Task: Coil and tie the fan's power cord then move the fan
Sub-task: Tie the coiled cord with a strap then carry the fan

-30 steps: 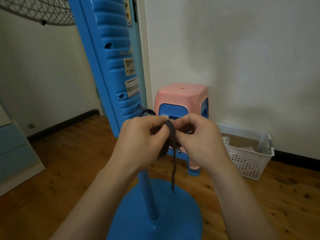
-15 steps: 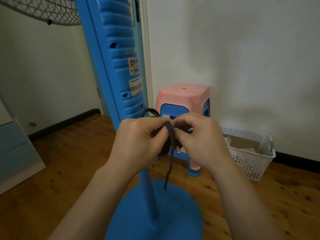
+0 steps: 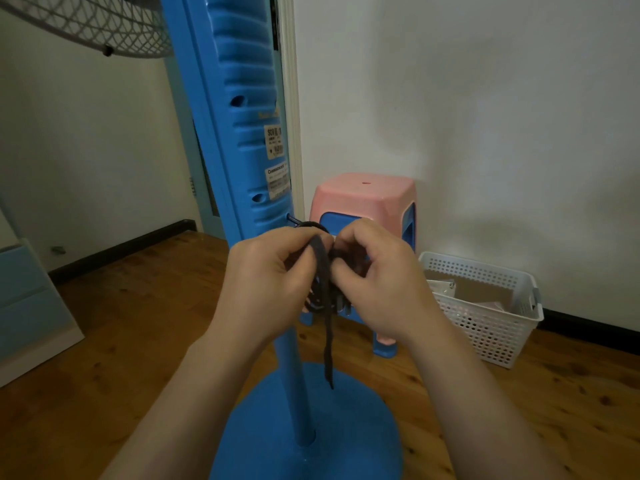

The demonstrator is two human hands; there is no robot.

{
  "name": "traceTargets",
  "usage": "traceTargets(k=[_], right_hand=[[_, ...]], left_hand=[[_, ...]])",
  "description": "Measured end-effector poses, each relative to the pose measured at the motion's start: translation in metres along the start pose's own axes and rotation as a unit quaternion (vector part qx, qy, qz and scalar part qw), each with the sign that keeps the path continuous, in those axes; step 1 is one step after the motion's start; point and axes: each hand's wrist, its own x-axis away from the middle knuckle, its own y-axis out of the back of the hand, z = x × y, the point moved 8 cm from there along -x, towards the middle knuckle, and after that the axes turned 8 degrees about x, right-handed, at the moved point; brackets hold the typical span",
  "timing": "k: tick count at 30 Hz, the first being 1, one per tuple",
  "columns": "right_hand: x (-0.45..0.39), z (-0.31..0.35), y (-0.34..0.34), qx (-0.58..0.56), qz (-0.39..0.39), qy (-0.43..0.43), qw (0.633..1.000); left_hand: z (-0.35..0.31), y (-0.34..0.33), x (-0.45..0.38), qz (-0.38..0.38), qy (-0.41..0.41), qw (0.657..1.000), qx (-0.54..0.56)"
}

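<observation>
Power cord (image 3: pixel 317 299) bunched in a dark coil between both hands, held in the air in front of the fan's pole, above the round base. Most of the coil is hidden behind the hands — only a few loops show at the bottom of the gap between them. One strand arcs up from the coil to where it enters the back of the fan (image 3: pixel 242 140) column.

A flat dark strap (image 3: pixel 325 306) lies over the coil and hangs straight down, its free end dangling just above the base (image 3: pixel 311 427). Cannot tell how it wraps at the back.

Left hand (image 3: pixel 266 282): fingers curled, thumb and forefinger pinching the strap's upper end against the coil. Right hand (image 3: pixel 377 282): fingers curled round the coil's right side; fingertips tucked in and out of sight, so the exact grip is hard to make out. Both forearms run off the bottom edge.

Fan stands on the wood floor (image 3: pixel 121 341). Blue column and pole; the grille (image 3: pixel 90 26) is cut off at the top left corner, head not seen. Two labels on the column, print too small to read.

Behind the hands — pink and blue stool (image 3: pixel 367 195) against the wall, lower part partly hidden. White perforated basket (image 3: pixel 485 323) just beside it on the right, by the wall; contents unclear, something flat and brownish inside. Pale blue furniture (image 3: pixel 31 299) cut off at the left edge.
</observation>
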Motion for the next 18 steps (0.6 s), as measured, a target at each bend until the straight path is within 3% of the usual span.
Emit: traceTargets(k=[10,18], right_hand=[[0.002,0.002,-0.010,0.066,-0.021,-0.009,0.998],[0.002,-0.016,0.001,-0.005,-0.071,-0.115,0.991]], left_hand=[[0.010,-0.003,0.002,-0.039,0.026,0.998,0.038],[0.017,-0.005,0.007,-0.064,0.054,0.995,0.064]])
